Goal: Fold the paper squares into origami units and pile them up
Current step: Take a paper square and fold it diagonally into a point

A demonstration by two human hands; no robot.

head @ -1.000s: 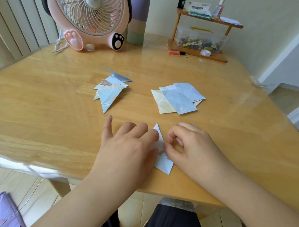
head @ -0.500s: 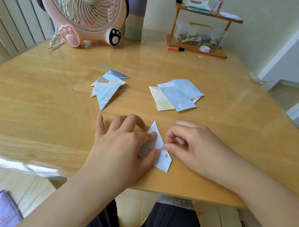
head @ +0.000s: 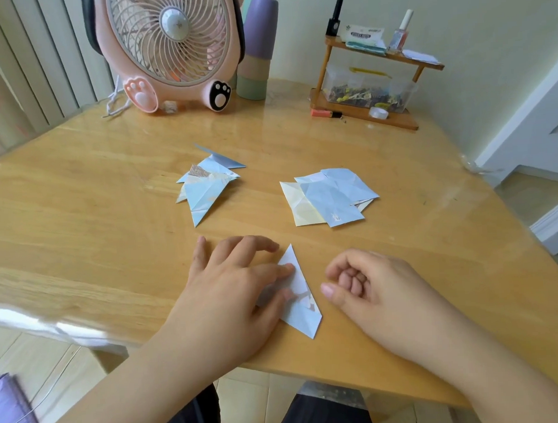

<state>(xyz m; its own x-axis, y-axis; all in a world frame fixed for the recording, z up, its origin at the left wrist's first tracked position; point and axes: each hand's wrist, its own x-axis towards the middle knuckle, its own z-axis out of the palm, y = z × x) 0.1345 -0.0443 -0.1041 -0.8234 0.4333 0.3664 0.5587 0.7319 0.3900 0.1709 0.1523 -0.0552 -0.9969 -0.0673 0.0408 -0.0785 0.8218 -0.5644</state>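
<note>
— Nearest item?
— A folded paper unit [head: 299,301] is lying on the surface [head: 79,201] near its front edge. The left hand [head: 233,287] is pressing it with extended fingers [head: 285,268].
— The right hand [head: 367,287]?
— Sitting just beside the unit, fingers curled, gripping nothing.
— Farther back?
— Finished units [head: 206,189] are lying piled left, flat squares [head: 328,196] right.

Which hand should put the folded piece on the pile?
Probably the left hand: it already presses the folded unit, and the pile of finished units lies on its side. The right hand is curled beside the paper, touching nothing.
</note>
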